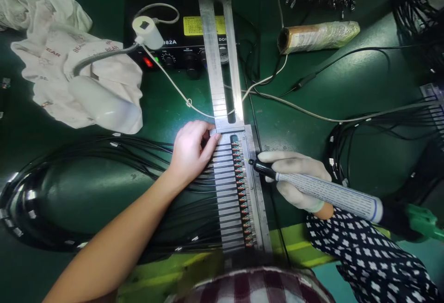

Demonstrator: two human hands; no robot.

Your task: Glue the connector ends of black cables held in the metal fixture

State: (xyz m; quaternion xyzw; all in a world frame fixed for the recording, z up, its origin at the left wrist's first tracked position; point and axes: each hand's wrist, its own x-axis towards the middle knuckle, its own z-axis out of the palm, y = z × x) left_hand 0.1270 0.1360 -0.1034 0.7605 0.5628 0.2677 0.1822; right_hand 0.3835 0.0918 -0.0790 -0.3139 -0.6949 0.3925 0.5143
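My left hand [194, 148], bare, has its fingers curled and its thumb pressed at the left edge of a metal cable jig [227, 192], just below a slotted metal bar [210, 53]. Black cables [145, 155] run under my wrist into the jig's slots. Their small connectors [244, 196], with coloured wire ends, line up along its right side. My right hand [298, 173], in a white glove, is closed around a dispensing syringe [329, 194] wrapped in printed paper. Its thin needle points left, near the upper connectors; I cannot tell whether it touches one.
A black dispenser box [176, 53] with dials stands behind. Left of it are a flexible-neck lamp [149, 30] and crumpled white cloth [100, 62]. A plastic-wrapped roll [319, 37] lies at back right. Thin cords cross the green table, with cable bundles [27, 210] at the sides.
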